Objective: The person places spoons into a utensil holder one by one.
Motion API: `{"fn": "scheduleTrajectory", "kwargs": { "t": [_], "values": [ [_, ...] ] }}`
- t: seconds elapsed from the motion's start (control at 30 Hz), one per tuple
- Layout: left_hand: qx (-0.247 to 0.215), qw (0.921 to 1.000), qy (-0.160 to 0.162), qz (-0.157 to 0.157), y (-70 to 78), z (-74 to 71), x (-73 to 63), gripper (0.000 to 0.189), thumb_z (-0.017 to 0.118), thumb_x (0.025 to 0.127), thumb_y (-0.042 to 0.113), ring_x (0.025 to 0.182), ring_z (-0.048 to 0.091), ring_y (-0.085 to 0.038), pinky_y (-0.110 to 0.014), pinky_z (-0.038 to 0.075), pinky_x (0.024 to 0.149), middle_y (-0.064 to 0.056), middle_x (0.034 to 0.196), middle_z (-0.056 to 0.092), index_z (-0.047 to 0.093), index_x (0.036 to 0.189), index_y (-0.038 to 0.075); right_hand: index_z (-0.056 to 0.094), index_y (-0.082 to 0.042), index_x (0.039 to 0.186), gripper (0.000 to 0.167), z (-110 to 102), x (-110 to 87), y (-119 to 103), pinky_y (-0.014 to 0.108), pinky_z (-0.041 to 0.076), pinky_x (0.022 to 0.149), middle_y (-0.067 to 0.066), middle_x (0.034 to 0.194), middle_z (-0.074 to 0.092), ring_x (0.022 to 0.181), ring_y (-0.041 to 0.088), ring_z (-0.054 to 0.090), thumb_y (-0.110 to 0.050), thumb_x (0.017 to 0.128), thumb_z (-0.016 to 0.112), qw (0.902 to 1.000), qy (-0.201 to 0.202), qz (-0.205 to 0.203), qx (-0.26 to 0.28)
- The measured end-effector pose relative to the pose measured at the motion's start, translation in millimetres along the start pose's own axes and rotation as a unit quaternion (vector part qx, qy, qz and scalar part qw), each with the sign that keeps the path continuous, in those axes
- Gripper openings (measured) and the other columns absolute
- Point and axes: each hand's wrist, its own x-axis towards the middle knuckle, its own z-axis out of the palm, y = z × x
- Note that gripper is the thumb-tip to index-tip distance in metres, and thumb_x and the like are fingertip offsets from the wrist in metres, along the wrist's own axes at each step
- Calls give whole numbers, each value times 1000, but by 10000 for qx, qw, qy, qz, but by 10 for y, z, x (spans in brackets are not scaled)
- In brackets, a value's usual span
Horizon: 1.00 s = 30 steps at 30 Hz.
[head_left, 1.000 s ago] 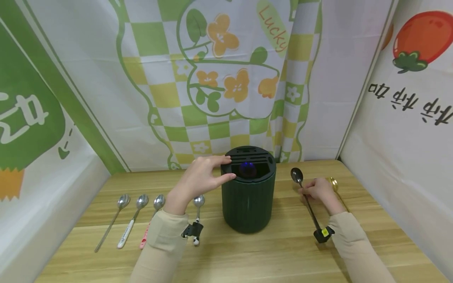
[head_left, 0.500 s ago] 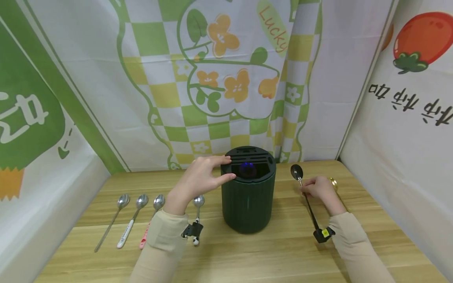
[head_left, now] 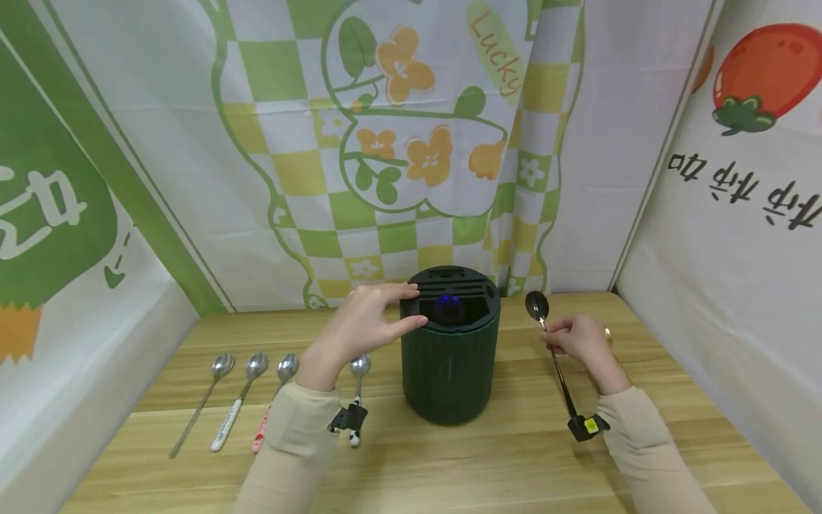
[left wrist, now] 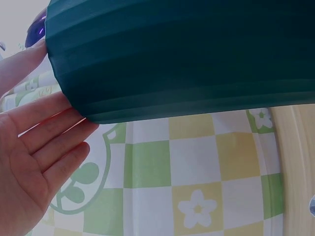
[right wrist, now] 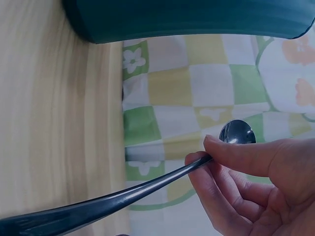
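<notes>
My right hand [head_left: 581,341] pinches a dark long-handled spoon [head_left: 564,385] between thumb and fingers, just below its bowl. In the right wrist view the spoon's handle [right wrist: 123,196] runs down to the left, and its bowl [right wrist: 238,132] shows behind the thumb. My left hand [head_left: 359,321] touches the rim of a dark green ribbed utensil holder [head_left: 449,375] from the left. Its fingers look nearly straight in the left wrist view, with fingertips [left wrist: 81,120] against the holder's edge. The holder's black slotted top [head_left: 443,275] has a wide front opening with a dark, blue-glinting round thing inside.
Left of the holder lie a plain steel spoon [head_left: 195,407], a white-handled spoon [head_left: 226,425], a pink-handled spoon [head_left: 287,368] and a spotted-handled spoon [head_left: 360,365], partly behind the left arm. A gold piece [head_left: 607,334] lies behind the right hand, mostly hidden. Patterned cloth [head_left: 424,235] hangs behind the table.
My right hand has risen slightly with the dark spoon, whose bowl has shifted a little up and left. The gold piece is now more covered by the hand. My left hand stays at the holder.
</notes>
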Motion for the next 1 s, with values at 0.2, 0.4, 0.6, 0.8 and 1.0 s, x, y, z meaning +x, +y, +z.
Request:
{"fn": "scheduleTrajectory", "kwargs": {
  "t": [0.2,0.4,0.6,0.8,1.0],
  "values": [
    [10,10000,5,12,1,4,4,52,65,86,47,117,59,-20,-41,48,98,-1,125,64,63,124,12,68,8,90,23,-24,-7,-64,22,52,54,13,74,72,66,24,70,-15,83,71,9999,21,-92,-99],
    [29,10000,3,2,2,5,5,53,65,86,48,119,58,-21,-41,47,99,-1,126,63,63,125,12,68,7,91,25,-44,-24,-117,25,54,55,13,76,72,66,23,71,-17,84,72,9999,16,-102,-84],
    [57,10000,-3,12,7,-2,3,52,65,86,47,119,58,-20,-40,47,99,-1,126,63,63,125,12,68,6,93,28,-67,-43,-178,23,53,56,12,77,73,63,18,70,-19,83,72,9997,74,-193,-145],
    [54,10000,-35,3,15,-14,5,52,65,86,47,118,58,-21,-41,47,99,-2,126,63,63,125,12,68,6,94,26,-97,-68,-245,23,54,57,11,78,73,71,27,71,-18,83,72,9997,121,-200,-31],
    [52,10000,-47,29,8,-8,3,53,65,87,47,118,58,-22,-42,47,99,-2,126,63,63,125,11,68,5,95,27,-127,-110,-313,24,54,59,12,80,73,66,19,71,-19,84,72,9994,194,-274,-106]
  ]
}}
